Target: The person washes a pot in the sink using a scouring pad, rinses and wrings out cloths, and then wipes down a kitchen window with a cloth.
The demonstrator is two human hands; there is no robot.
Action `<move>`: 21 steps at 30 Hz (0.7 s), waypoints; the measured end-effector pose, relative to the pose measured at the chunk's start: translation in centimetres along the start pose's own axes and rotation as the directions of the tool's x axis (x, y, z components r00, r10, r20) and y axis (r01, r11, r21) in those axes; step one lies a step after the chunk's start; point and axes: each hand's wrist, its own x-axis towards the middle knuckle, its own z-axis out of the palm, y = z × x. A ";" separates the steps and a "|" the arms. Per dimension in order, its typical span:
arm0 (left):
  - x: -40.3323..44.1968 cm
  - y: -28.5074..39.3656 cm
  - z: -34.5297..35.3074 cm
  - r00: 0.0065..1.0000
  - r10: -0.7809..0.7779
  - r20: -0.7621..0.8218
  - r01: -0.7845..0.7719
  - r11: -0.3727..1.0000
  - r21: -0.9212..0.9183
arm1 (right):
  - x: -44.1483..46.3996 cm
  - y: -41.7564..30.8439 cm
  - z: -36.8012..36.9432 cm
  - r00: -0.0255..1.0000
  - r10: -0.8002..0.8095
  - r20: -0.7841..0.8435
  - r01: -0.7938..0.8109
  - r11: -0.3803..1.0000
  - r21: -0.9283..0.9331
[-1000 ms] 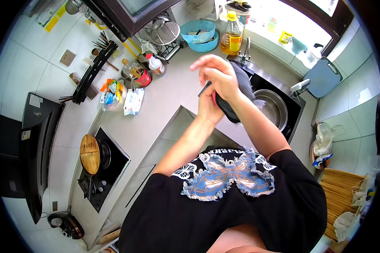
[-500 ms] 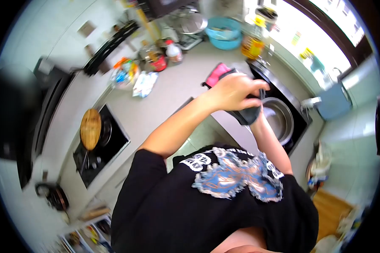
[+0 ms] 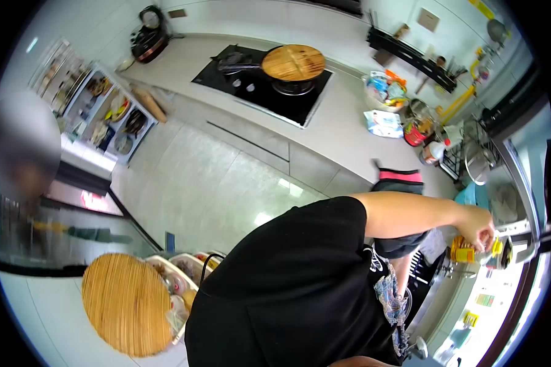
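Observation:
My left hand (image 3: 479, 226) is over the counter at the right, beside the yellow-labelled oil bottle (image 3: 463, 252). Its fingers are curled together, and what they hold, if anything, is too small to make out. A black cloth-like item (image 3: 400, 243) with a pink band (image 3: 401, 177) lies partly beneath my left forearm. My right forearm (image 3: 402, 272) reaches up to this item's lower end, and my right hand is hidden there. Near that forearm are the dark sink edge (image 3: 427, 272) and part of a metal pot (image 3: 408, 303).
A wooden lid (image 3: 294, 62) covers a pan on the black stove (image 3: 226, 82). Bags, wipes (image 3: 384, 123) and bottles (image 3: 433, 151) line the counter. A round bamboo lid (image 3: 127, 304) is at the lower left, beside white bins. A blurred shape, possibly a person, appears far left.
The view has swung left toward the stove and floor. My left hand has left the black item and moved beside the oil bottle. My right hand has gone out of sight at the item.

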 end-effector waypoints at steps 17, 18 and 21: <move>-27.8 -5.4 -8.6 0.231 -0.791 -0.566 0.955 0.073 0.289 | -11.5 8.7 22.1 0.468 0.305 0.830 0.514 0.670 -0.536; -29.2 -5.5 -9.2 0.145 -0.834 -0.532 0.978 0.039 0.206 | -12.8 8.3 22.8 0.347 0.317 0.883 0.491 0.740 -0.459; -33.9 -12.8 -10.5 -0.221 -0.938 -0.268 0.975 -0.209 -0.074 | -14.1 9.8 22.9 0.214 0.296 0.931 0.432 0.826 -0.362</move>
